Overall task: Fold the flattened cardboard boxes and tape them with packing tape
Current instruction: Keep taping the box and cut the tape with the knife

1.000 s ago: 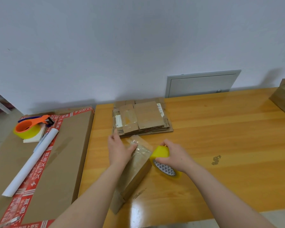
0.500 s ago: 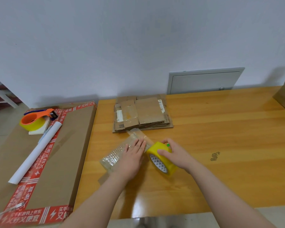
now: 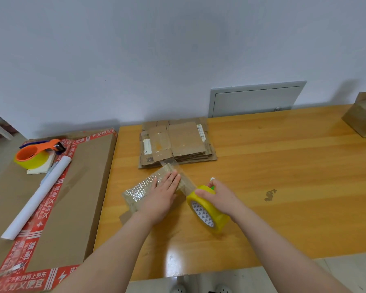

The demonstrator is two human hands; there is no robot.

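On the table [image 3: 283, 166] we have laid the box [image 3: 138, 192] flat for taping: left hand [image 3: 161, 197] presses it, right hand [image 3: 222, 199] grips the tape roll [image 3: 209, 215].

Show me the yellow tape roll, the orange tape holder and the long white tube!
yellow round roll of packing tape [image 3: 219, 218]: head view, its yellow outer band.
orange plastic tape dispenser [image 3: 29, 154]: head view, its orange ring.
long white tube [image 3: 36, 199]: head view, its middle.

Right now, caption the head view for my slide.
Left hand presses on the small taped box while right hand grips the yellow tape roll beside it.
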